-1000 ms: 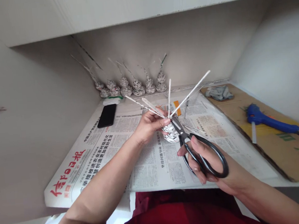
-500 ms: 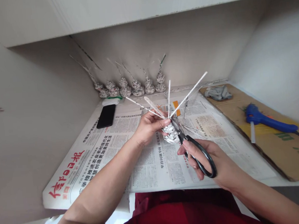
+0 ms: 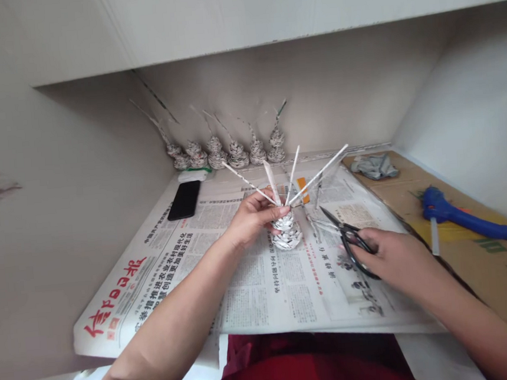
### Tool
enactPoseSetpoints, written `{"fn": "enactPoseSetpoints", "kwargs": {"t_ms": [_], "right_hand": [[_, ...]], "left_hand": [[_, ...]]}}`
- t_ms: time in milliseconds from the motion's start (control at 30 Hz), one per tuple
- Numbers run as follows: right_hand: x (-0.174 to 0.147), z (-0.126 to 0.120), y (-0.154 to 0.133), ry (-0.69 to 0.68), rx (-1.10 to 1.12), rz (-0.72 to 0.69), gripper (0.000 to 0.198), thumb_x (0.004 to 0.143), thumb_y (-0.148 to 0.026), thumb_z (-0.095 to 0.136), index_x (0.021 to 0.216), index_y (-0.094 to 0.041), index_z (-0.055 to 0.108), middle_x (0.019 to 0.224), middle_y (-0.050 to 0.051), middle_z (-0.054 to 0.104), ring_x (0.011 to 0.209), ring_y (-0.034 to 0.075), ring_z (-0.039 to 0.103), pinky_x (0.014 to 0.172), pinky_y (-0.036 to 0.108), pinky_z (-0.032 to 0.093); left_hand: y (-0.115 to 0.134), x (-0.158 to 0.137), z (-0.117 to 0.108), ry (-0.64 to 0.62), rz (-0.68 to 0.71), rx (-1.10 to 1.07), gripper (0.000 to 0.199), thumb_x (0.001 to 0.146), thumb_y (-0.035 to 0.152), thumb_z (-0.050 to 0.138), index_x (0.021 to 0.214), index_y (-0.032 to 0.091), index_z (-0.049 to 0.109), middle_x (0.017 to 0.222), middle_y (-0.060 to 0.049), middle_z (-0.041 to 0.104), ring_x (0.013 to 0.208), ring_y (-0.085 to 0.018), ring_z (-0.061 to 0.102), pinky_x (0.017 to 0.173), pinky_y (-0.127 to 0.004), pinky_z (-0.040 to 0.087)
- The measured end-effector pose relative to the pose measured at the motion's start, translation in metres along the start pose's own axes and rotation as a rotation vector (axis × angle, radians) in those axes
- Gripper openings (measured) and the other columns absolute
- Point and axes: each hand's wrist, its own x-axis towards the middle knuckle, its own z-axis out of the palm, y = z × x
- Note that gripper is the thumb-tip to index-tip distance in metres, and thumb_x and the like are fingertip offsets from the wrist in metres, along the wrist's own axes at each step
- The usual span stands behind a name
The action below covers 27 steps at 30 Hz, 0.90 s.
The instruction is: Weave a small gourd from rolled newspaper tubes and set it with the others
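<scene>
My left hand (image 3: 258,215) is closed around the neck of a small woven paper gourd (image 3: 287,238), thumb across its front. Several rolled-paper strips (image 3: 318,174) fan upward out of its top. To the right, my right hand (image 3: 381,253) grips a pair of black-handled scissors (image 3: 350,238) by the handle loops. The blades point up and left, apart from the gourd. Thin paper strips lie on the newspaper (image 3: 253,284) just left of the blades.
Several finished-looking woven gourds (image 3: 238,154) stand along the back wall. A black phone (image 3: 184,199) lies at the left. On the right, a cardboard sheet (image 3: 469,271) carries a blue glue gun (image 3: 462,216) and a grey cloth (image 3: 374,166). An orange piece (image 3: 303,190) lies behind the gourd.
My right hand has drawn the scissors away from the gourd, rightward and onto or just above the newspaper. The left hand still holds the gourd, whose strips now stand at slightly different angles.
</scene>
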Motion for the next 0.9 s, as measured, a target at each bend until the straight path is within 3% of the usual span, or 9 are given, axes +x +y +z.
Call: {"fn": "enactPoseSetpoints", "kwargs": {"t_ms": [133, 233, 367, 433, 533, 600, 733, 900], "right_hand": [[0.011, 0.003, 0.028, 0.064, -0.248, 0.001, 0.031, 0.083, -0.051, 0.06, 0.083, -0.023, 0.071, 0.066, 0.009, 0.07, 0.063, 0.03, 0.064, 0.053, 0.033, 0.034], [0.015, 0.002, 0.035, 0.151, -0.248, -0.058, 0.028, 0.083, -0.046, 0.061, 0.083, -0.021, 0.074, 0.078, 0.013, 0.074, 0.074, 0.034, 0.068, 0.059, 0.038, 0.042], [0.011, -0.01, 0.0, 0.241, 0.136, -0.227, 0.025, 0.089, -0.041, 0.058, 0.094, -0.025, 0.076, 0.097, 0.008, 0.076, 0.089, 0.028, 0.068, 0.078, 0.041, 0.05], [0.011, -0.017, -0.032, 0.23, 0.426, -0.216, 0.028, 0.089, -0.043, 0.061, 0.109, -0.028, 0.074, 0.101, 0.005, 0.074, 0.079, 0.021, 0.067, 0.071, 0.036, 0.052], [0.019, -0.021, -0.073, 0.152, 0.674, -0.259, 0.033, 0.088, -0.04, 0.064, 0.117, -0.027, 0.07, 0.105, 0.007, 0.072, 0.082, 0.02, 0.066, 0.069, 0.035, 0.052], [0.03, -0.019, -0.09, 0.062, 0.84, -0.251, 0.029, 0.085, -0.04, 0.069, 0.109, -0.024, 0.072, 0.098, 0.007, 0.072, 0.084, 0.021, 0.066, 0.074, 0.036, 0.054], [0.053, -0.012, -0.099, -0.109, 1.14, -0.243, 0.024, 0.079, -0.04, 0.076, 0.092, -0.02, 0.071, 0.086, 0.004, 0.072, 0.078, 0.018, 0.065, 0.071, 0.033, 0.053], [0.068, -0.004, -0.096, -0.187, 1.251, -0.213, 0.028, 0.074, -0.042, 0.081, 0.085, -0.018, 0.07, 0.074, 0.001, 0.066, 0.062, 0.011, 0.054, 0.051, 0.025, 0.04]], "left_hand": [[0.001, 0.001, -0.002, 0.011, 0.007, 0.012, 0.045, 0.058, 0.034, 0.091, 0.087, 0.015, 0.063, 0.08, -0.001, 0.068, 0.06, -0.011, 0.062, 0.044, -0.02, 0.051], [0.002, 0.001, -0.001, 0.001, 0.004, 0.016, 0.043, 0.06, 0.033, 0.09, 0.088, 0.014, 0.064, 0.08, -0.001, 0.067, 0.061, -0.011, 0.062, 0.044, -0.021, 0.052], [0.001, -0.002, 0.005, -0.027, -0.007, 0.006, 0.042, 0.061, 0.032, 0.09, 0.086, 0.014, 0.062, 0.078, -0.001, 0.067, 0.06, -0.012, 0.062, 0.045, -0.022, 0.053], [0.001, -0.004, 0.007, -0.03, -0.003, -0.002, 0.043, 0.06, 0.032, 0.091, 0.086, 0.014, 0.062, 0.082, -0.002, 0.068, 0.062, -0.012, 0.064, 0.045, -0.022, 0.054], [0.0, -0.005, 0.008, -0.036, 0.016, -0.012, 0.041, 0.06, 0.032, 0.091, 0.085, 0.014, 0.062, 0.086, -0.001, 0.067, 0.064, -0.012, 0.064, 0.045, -0.021, 0.054], [0.001, -0.005, 0.007, -0.035, 0.022, -0.01, 0.041, 0.06, 0.032, 0.091, 0.085, 0.014, 0.063, 0.087, -0.002, 0.068, 0.066, -0.013, 0.065, 0.046, -0.021, 0.055], [0.001, -0.003, 0.005, -0.01, 0.007, -0.02, 0.044, 0.057, 0.033, 0.092, 0.085, 0.013, 0.065, 0.086, -0.003, 0.069, 0.064, -0.013, 0.065, 0.047, -0.021, 0.054], [0.001, -0.001, 0.003, 0.0, -0.004, -0.041, 0.045, 0.056, 0.033, 0.092, 0.084, 0.013, 0.063, 0.08, -0.001, 0.068, 0.061, -0.012, 0.063, 0.046, -0.022, 0.052]]}}
